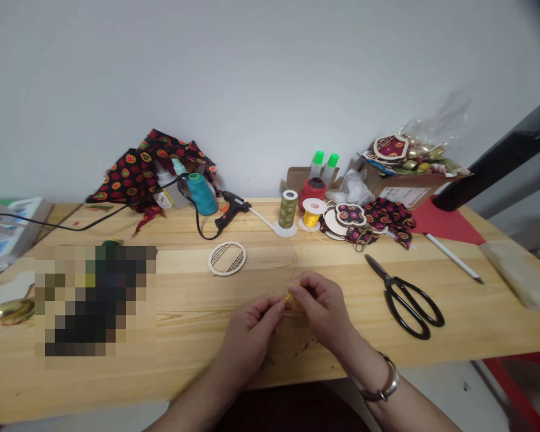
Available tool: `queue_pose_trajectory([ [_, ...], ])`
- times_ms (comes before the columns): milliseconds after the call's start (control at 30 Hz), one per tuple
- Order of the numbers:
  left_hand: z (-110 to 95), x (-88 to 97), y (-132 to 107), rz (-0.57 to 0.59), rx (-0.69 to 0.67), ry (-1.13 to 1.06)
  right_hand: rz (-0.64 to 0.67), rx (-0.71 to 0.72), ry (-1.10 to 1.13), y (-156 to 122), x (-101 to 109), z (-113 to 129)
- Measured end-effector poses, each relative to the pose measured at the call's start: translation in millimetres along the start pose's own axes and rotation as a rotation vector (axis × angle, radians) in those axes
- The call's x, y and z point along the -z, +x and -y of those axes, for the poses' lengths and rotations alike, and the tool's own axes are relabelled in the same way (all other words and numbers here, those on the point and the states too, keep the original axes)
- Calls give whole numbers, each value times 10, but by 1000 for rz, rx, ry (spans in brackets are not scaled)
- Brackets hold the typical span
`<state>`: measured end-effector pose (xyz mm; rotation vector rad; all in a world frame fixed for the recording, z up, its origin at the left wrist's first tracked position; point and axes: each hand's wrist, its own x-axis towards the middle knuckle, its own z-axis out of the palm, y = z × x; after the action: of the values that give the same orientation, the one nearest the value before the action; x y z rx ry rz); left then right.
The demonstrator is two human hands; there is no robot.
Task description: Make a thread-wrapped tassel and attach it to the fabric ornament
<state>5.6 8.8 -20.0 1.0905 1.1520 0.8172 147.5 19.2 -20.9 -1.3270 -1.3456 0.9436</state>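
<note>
You have both hands close together over the near part of the worktop (175, 348), with the yellow cord (289, 296) between your fingertips. Your left hand (254, 321) pinches it between thumb and forefinger; your right hand (321, 306) pinches it just beside that, the other fingers curled in. The cord is so short and thin in your grip that I can't tell whether it is knotted, looped or plain.

That small hold is the main risk: if either pinch loosens, the cord could slip out, or a half-made loop could open. Past your fingers, a loose yellow strand (292, 263) curves across the wood near the yellow spool (311, 221) — whether it joins the piece you hold isn't clear. If it does, a sharp tug could drag or tip the spool. The scissors (405, 294) lie right of your hand, blades pointing away from you — sweeping that forearm outward could knock their handles.
</note>
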Motion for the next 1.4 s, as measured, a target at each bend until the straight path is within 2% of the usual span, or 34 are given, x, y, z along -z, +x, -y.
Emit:
queue_pose_trajectory([
  [267,6,21,-31,32,-84,74,6,-5,52,-51,5,22],
  [600,-15,8,-25,10,-78,51,-3,-73,185,-13,11,50],
  [833,69,62,-20,82,-13,-122,-8,-103,241,-15,5,115],
  [967,-7,69,-36,92,6,-213,3,-116,275,-9,14,122],
  [1200,-209,137,-83,-9,52,-551,-66,-129,335,36,44,6],
  [1267,-233,167,-87,-20,37,-626,-4,-81,338,13,55,24],
  [1400,-249,179,-85,-12,-8,-722,395,116,277,-111,47,167],
])
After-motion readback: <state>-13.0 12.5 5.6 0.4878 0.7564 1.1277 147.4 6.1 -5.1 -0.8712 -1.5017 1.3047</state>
